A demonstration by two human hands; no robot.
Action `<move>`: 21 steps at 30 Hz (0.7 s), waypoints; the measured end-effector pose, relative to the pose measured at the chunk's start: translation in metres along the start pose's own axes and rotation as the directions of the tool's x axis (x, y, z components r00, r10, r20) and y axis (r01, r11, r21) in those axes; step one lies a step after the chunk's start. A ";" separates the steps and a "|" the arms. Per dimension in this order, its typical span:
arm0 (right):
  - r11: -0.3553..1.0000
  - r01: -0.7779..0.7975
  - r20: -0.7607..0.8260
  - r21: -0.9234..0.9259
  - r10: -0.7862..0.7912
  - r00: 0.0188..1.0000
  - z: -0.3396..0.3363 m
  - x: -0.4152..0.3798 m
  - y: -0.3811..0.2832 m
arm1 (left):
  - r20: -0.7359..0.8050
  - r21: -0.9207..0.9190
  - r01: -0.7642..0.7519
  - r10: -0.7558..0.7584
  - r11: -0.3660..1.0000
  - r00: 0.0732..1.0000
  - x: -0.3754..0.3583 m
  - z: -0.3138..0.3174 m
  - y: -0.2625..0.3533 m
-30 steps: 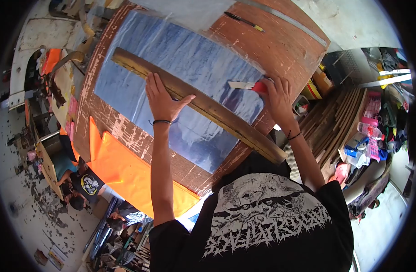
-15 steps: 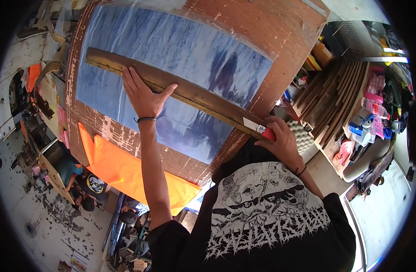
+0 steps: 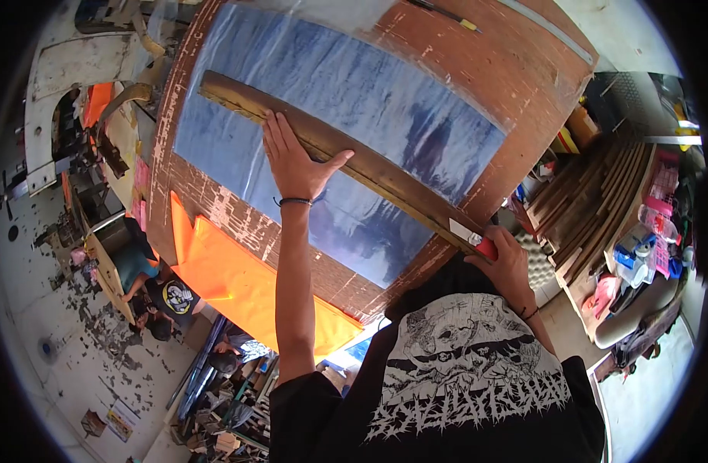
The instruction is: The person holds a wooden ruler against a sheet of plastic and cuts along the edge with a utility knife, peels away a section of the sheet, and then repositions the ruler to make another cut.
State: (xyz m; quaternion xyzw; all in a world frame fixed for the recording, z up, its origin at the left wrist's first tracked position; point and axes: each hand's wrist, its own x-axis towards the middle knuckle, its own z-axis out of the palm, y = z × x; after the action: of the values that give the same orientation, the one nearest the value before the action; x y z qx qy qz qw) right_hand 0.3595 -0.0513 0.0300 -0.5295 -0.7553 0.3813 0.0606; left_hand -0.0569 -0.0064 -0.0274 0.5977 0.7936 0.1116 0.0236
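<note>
A blue marbled sheet (image 3: pixel 354 77) lies on the worn reddish-brown board. Across it runs a long brown straight bar (image 3: pixel 331 147), slanting down to the right. My left hand (image 3: pixel 298 158) presses on the bar near its upper part, fingers stretched and thumb apart. My right hand (image 3: pixel 508 262) grips a red-handled tool (image 3: pixel 486 248) with a flat light blade, at the lower right end of the bar. The blade rests beside the bar, just past the sheet's edge.
An orange sheet (image 3: pixel 238 285) hangs at the board's near edge. A yellow-tipped tool (image 3: pixel 446 15) and a metal strip (image 3: pixel 547 31) lie at the far side. Wooden strips (image 3: pixel 593 201) stand at right. Other people (image 3: pixel 168 297) are at lower left.
The view has shifted, so the board and both hands appear further right. My hands keep their places on the bar and the red-handled tool.
</note>
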 end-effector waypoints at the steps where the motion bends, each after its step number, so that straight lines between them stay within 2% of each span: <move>1: 1.000 -0.005 0.001 0.007 0.005 1.000 -0.001 0.000 -0.002 | 0.002 -0.003 0.002 -0.002 1.000 1.000 0.000 -0.001 0.001; 21: 0.999 0.022 0.006 -0.037 -0.022 1.000 0.001 0.002 -0.005 | 0.072 -0.022 0.084 -0.083 0.996 0.994 0.001 -0.006 0.005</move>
State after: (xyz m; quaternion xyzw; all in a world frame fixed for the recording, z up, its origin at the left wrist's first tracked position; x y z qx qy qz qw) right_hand 0.3544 -0.0512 0.0317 -0.5210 -0.7684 0.3680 0.0528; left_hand -0.0536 -0.0053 -0.0209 0.5672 0.8151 0.0992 0.0638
